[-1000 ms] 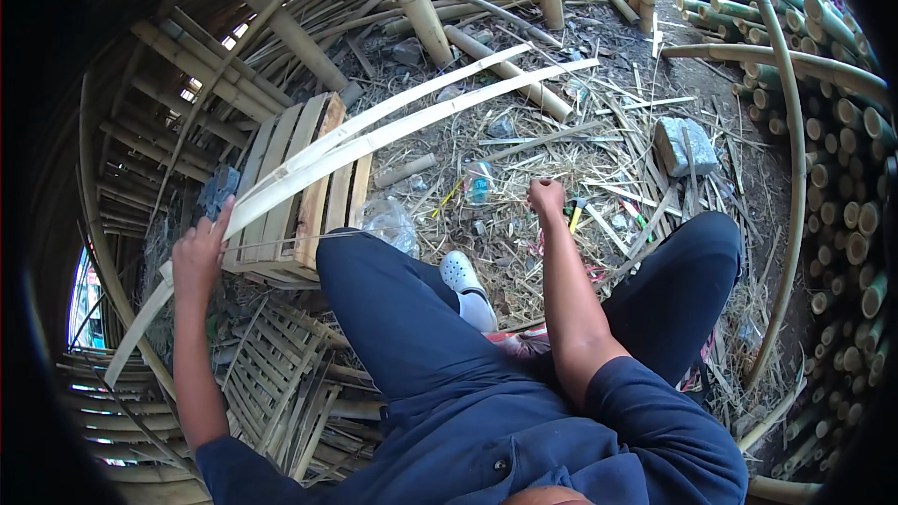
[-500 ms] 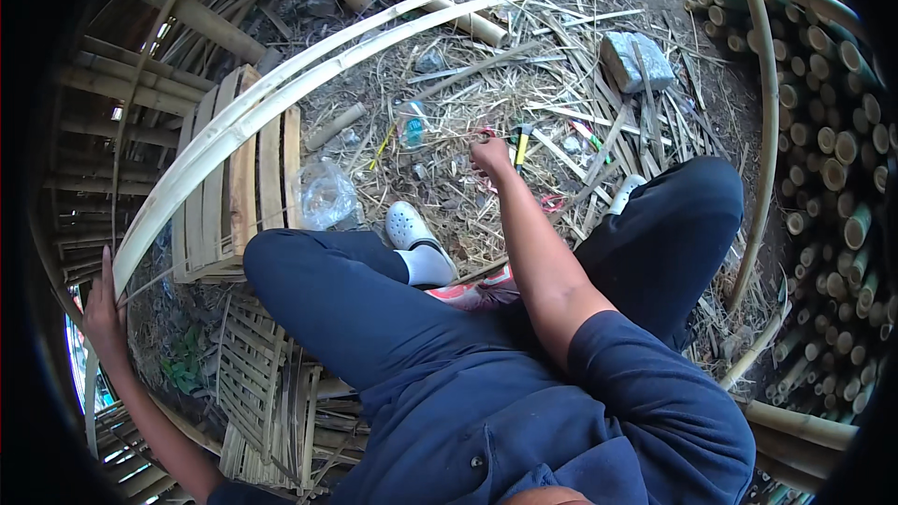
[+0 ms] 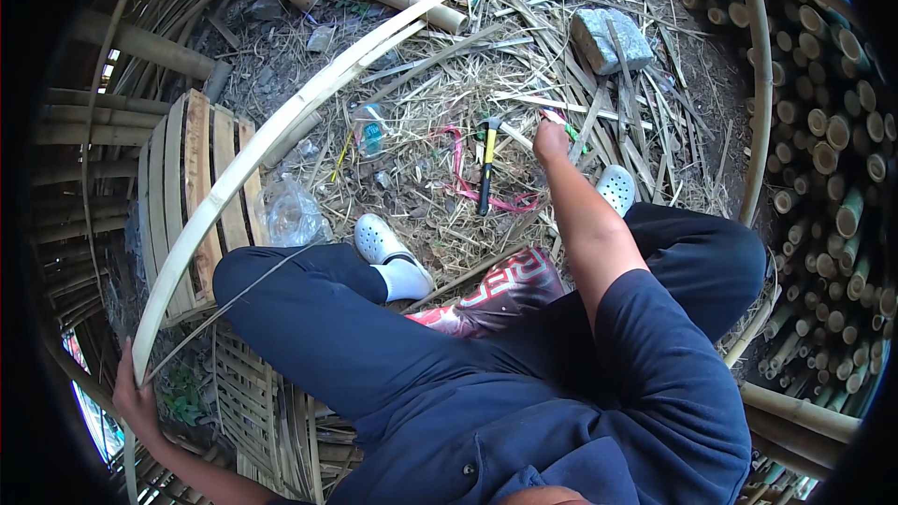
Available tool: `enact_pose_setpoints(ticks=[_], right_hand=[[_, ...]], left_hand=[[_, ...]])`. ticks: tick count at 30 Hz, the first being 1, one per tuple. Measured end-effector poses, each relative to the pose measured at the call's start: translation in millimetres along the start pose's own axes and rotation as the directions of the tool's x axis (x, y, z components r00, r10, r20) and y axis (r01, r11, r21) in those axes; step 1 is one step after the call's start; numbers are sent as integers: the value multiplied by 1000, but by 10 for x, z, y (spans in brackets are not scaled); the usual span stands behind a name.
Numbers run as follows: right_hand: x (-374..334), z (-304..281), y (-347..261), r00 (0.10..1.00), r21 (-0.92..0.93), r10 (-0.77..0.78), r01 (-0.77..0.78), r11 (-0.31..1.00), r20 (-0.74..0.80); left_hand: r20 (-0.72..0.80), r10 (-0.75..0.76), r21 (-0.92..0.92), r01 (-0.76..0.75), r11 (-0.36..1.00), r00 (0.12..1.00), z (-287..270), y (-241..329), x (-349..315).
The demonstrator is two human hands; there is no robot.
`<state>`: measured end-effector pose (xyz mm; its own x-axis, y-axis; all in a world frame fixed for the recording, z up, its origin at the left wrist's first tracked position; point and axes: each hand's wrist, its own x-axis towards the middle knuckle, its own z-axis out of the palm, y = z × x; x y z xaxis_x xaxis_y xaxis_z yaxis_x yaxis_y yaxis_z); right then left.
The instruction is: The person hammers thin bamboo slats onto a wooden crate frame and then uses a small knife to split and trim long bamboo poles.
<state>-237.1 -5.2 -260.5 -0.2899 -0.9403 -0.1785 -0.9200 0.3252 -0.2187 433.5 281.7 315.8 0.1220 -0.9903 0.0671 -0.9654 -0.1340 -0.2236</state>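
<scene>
At the left, my left hand is closed around the lower end of long split bamboo strips, which arch up toward the top middle and nearly overlap. A thin sliver slants from that hand across my knee. My right hand reaches down at a small red, white and green object on the littered ground. Its fingers are hidden, so whether it grips the object cannot be told. Just left of it lies a hammer with a yellow and black handle, beside a pink ribbon.
A slatted wooden crate stands at the left, with a clear plastic bag beside it. A clear plastic cup lies among shavings. Farther off is a stone block; stacked bamboo poles fill the right side.
My right hand has moved right, from beside the pink ribbon to the red, white and green object. The hammer is now fully uncovered. The bamboo strips have drawn closer together in my left hand.
</scene>
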Motion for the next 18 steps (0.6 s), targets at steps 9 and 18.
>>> enact_pose_setpoints(ticks=[9, 18], right_hand=[[842, 700, 827, 918, 132, 331, -364, 922, 220], [650, 458, 647, 970, -98, 241, -236, 967, 43]], left_hand=[[73, -131, -99, 138, 986, 989, 155, 71, 103], [115, -163, -79, 172, 982, 980, 143, 36, 131]])
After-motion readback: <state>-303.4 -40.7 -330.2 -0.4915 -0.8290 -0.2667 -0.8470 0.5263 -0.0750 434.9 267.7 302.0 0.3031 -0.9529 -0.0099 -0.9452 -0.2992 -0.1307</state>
